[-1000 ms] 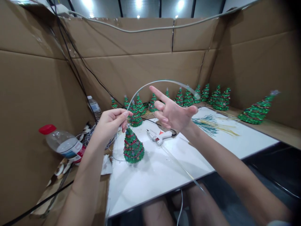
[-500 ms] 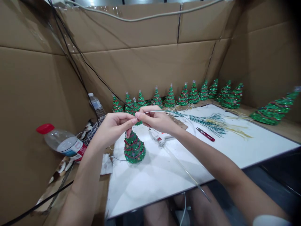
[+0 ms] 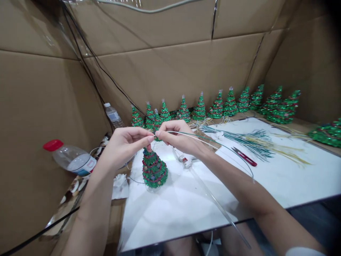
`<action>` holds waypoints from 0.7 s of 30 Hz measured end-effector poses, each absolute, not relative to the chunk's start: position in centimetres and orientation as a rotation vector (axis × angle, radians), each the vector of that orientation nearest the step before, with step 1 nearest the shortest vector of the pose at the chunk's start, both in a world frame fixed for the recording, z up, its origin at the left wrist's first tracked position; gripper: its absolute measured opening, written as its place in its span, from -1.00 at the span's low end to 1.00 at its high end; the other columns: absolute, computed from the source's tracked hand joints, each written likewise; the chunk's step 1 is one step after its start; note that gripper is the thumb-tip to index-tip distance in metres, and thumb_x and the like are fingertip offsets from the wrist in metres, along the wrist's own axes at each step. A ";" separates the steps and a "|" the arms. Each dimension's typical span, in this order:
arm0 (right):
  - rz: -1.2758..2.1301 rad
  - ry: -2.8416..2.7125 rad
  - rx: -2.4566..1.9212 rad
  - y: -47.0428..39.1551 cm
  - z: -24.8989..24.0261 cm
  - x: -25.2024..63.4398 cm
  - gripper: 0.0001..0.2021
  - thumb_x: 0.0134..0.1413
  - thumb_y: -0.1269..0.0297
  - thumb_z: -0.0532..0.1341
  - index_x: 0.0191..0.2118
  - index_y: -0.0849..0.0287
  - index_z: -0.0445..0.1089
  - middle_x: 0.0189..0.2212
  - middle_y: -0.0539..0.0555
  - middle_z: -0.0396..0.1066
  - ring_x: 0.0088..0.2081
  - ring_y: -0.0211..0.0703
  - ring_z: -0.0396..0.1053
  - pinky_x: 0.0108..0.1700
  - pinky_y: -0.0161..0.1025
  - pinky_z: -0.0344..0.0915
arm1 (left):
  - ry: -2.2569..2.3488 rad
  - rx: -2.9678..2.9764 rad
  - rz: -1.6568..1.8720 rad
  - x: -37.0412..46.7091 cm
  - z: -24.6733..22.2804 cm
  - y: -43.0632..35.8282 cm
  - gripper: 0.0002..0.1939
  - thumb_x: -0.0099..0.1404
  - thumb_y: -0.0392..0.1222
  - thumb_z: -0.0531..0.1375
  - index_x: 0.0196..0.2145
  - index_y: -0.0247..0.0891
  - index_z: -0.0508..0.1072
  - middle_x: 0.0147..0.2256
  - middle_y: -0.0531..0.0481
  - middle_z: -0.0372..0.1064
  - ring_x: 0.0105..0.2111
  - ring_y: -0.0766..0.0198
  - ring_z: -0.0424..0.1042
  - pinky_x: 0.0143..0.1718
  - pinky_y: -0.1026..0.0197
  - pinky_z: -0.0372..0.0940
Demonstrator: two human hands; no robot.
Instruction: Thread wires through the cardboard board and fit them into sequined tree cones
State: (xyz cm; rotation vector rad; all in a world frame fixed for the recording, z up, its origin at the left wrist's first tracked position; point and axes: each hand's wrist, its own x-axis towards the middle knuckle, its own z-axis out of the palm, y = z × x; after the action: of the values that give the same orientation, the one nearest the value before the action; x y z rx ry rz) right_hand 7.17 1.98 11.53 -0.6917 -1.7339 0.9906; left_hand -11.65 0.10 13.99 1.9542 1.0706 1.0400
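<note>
My left hand [image 3: 130, 144] is closed in a pinch, its thumb and fingertips meeting those of my right hand [image 3: 177, 137]. Between the fingertips are the ends of thin wires. From there a white wire [image 3: 193, 136] and a green wire [image 3: 226, 146] arch back over my right hand and wrist. Directly below my left fingers stands a small green tinsel Christmas tree [image 3: 155, 171] with red garland and tiny ornaments; the fingers cover its tip. A white glue gun [image 3: 185, 160] lies behind my right wrist, a long clear glue stick [image 3: 215, 199] running from it toward the front edge.
Several similar trees [image 3: 200, 108] line the cardboard wall [image 3: 170, 67]. On the white board [image 3: 165, 220] lie green and yellow wires [image 3: 245, 140] and red thread snips [image 3: 244, 156]. Plastic bottles [image 3: 73, 158] and crumpled white paper [image 3: 121, 186] are at the left. Black cables hang there.
The view has turned slightly left and down. Both hands remain fingertip to fingertip. The green wire now shows apart from the white one, arching out over my right forearm.
</note>
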 end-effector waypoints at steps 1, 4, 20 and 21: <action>0.980 -1.724 -0.698 2.1 11.5 7.2 -0.79 -0.01 0.28 0.27 -0.57 0.21 0.33 -0.67 -0.14 0.19 -0.60 -0.41 0.06 -0.56 -0.37 -0.02 | 1.106 1.975 1.066 -11.6 13.8 0.2 -0.81 0.13 -0.12 0.35 -0.34 -0.29 0.57 -0.48 0.02 0.52 -0.48 0.32 0.46 -0.44 0.34 0.33; 0.955 -1.709 -0.713 2.3 11.5 7.4 -0.80 -0.04 0.32 0.27 -0.60 0.21 0.32 -0.68 -0.14 0.17 -0.61 -0.42 0.05 -0.55 -0.37 -0.01 | 1.246 2.178 1.158 -11.6 13.5 0.3 -0.85 0.15 -0.14 0.34 -0.35 -0.26 0.57 -0.36 -0.01 0.56 -0.37 0.27 0.50 -0.32 0.31 0.37; 0.923 -1.798 -0.600 2.4 12.0 8.6 -0.77 -0.10 0.18 0.38 -0.52 0.28 0.49 -0.62 -0.03 0.36 -0.54 -0.36 0.21 -0.53 -0.38 0.09 | 0.941 1.888 0.870 -11.7 14.1 0.6 -0.84 0.19 -0.14 0.28 -0.46 -0.26 0.58 -0.54 -0.01 0.52 -0.52 0.30 0.48 -0.47 0.33 0.37; 0.910 -1.797 -0.594 2.4 11.9 8.5 -0.76 -0.11 0.18 0.38 -0.53 0.27 0.49 -0.62 -0.04 0.35 -0.55 -0.37 0.20 -0.53 -0.37 0.09 | 0.937 1.878 0.860 -11.7 14.1 0.5 -0.84 0.19 -0.13 0.29 -0.45 -0.27 0.58 -0.54 -0.02 0.52 -0.52 0.30 0.49 -0.47 0.32 0.38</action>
State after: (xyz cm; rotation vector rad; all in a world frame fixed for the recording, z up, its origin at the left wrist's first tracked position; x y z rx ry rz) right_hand 8.54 2.36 11.94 -0.5939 -1.7966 0.9097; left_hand -11.69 0.54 14.09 1.8785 0.9365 0.8597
